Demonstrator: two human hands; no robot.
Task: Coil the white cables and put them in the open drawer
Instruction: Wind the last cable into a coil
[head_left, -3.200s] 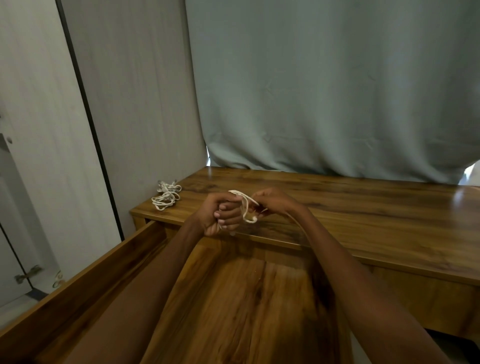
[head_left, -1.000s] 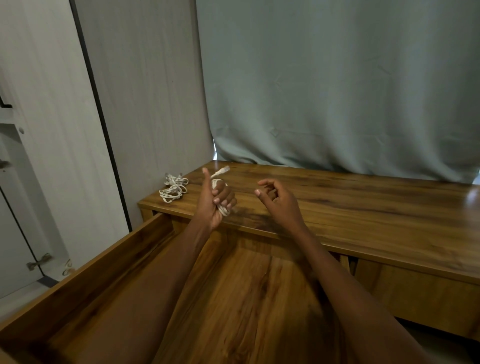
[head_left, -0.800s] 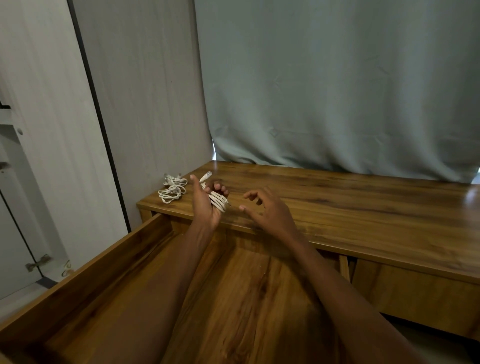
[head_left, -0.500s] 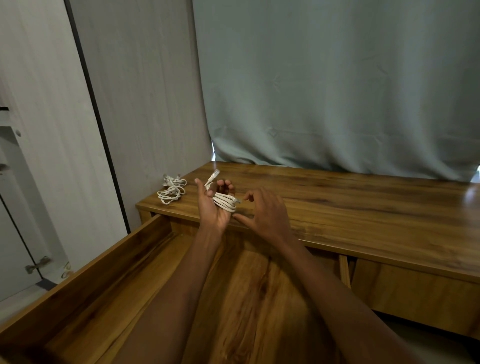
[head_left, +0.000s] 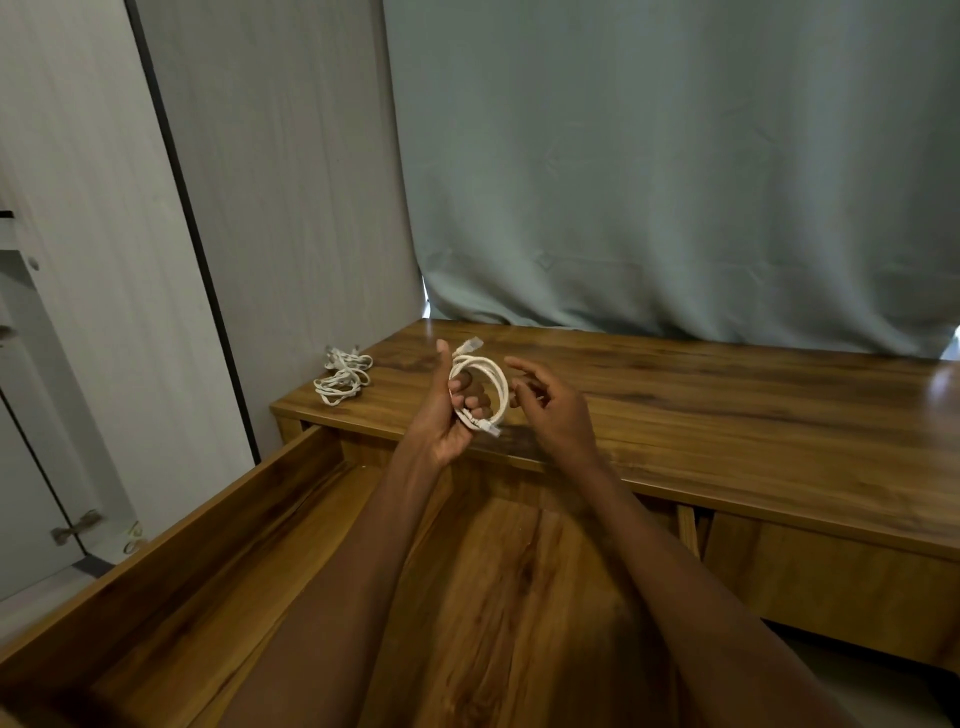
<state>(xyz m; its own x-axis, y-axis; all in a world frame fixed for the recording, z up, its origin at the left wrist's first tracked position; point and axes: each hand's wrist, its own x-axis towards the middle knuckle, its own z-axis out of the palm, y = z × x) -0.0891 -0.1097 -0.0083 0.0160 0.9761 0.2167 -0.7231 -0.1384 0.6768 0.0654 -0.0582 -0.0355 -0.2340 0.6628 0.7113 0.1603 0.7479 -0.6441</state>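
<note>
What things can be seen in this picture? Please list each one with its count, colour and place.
coiled cable: 1, white, held in the left hand above the desk's front edge
loose cables: 1 bundle, white, back left corner of the desk
desk: 1, brown wood, ahead
open drawer: 1, brown wood, below the arms
curtain: 1, grey-green, behind the desk
wardrobe doors: pale grey, left
hands: left hand grips the coil; right hand beside it, fingers relaxed

Your single head-worn camera looked forward and down from above the open drawer (head_left: 171, 561), close over your own forearms. It faced the wooden desk top (head_left: 727, 405), the grey curtain (head_left: 649, 171) behind it, and the pale wardrobe panels (head_left: 104, 249) at the left.
</note>
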